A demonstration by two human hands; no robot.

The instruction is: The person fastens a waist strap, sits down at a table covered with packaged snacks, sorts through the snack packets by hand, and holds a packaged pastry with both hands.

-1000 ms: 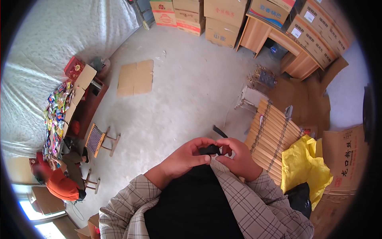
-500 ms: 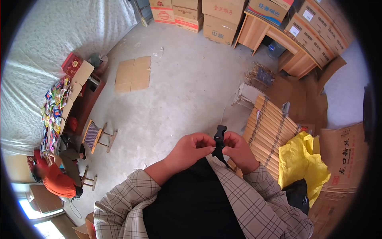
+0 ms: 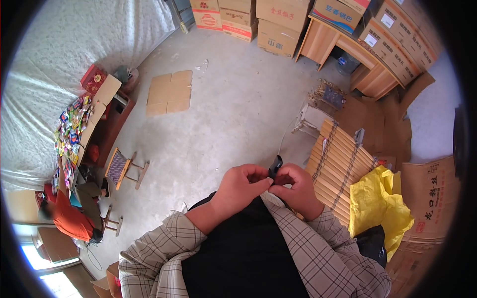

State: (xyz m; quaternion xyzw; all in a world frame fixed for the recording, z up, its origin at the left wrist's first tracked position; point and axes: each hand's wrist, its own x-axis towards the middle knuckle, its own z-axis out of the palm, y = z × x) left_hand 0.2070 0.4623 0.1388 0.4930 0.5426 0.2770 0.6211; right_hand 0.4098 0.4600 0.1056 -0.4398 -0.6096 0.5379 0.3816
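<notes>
In front of my chest, both hands meet around a small black object (image 3: 276,165) with a rounded, glossy upper end. I cannot make out its kind, since fingers cover its lower part. My left hand (image 3: 238,187) pinches it from the left, thumb pointing toward the right hand. From the other side my right hand (image 3: 299,191) closes on it with bent fingers. The fingertips of the two hands almost touch. Below them are my plaid sleeves and black top.
A bamboo-slat surface (image 3: 340,161) and a yellow bag (image 3: 377,198) lie at my right. Stacked cartons (image 3: 280,35) and a wooden desk (image 3: 313,42) stand ahead. At left, a person in orange (image 3: 74,218) sits by a table of colourful packets (image 3: 69,126), near a stool (image 3: 118,166).
The black object has turned and sits lower between my fingers, with less of it showing. My hands have drawn closer together. The person in orange has reached an arm toward the packets.
</notes>
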